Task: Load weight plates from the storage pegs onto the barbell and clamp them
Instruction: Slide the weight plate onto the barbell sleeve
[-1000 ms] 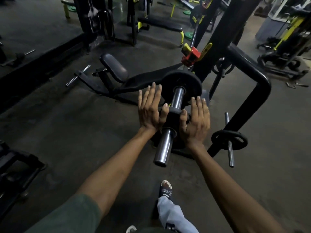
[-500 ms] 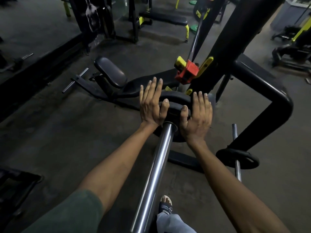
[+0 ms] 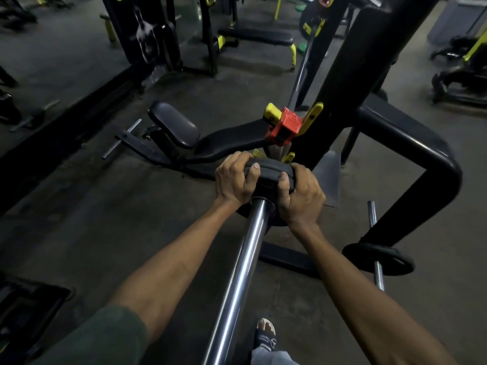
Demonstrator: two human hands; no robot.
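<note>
the near end of the barbell sleeve (image 3: 237, 280) runs out of the bottom edge, and the far face of the weight plate (image 3: 268, 177) is hidden behind both hands. the plate sits on the sleeve, up by the black rack upright (image 3: 340, 83). the left hand (image 3: 233, 181) curls over its left rim, thumb on the near face; the right hand (image 3: 299, 197) grips the right rim the same way. a red and yellow bar catch (image 3: 286, 127) stands just beyond. to the right, a smaller plate (image 3: 379, 259) rests on a storage peg (image 3: 373, 219). bare floor (image 3: 105, 219) lies open on the left.
</note>
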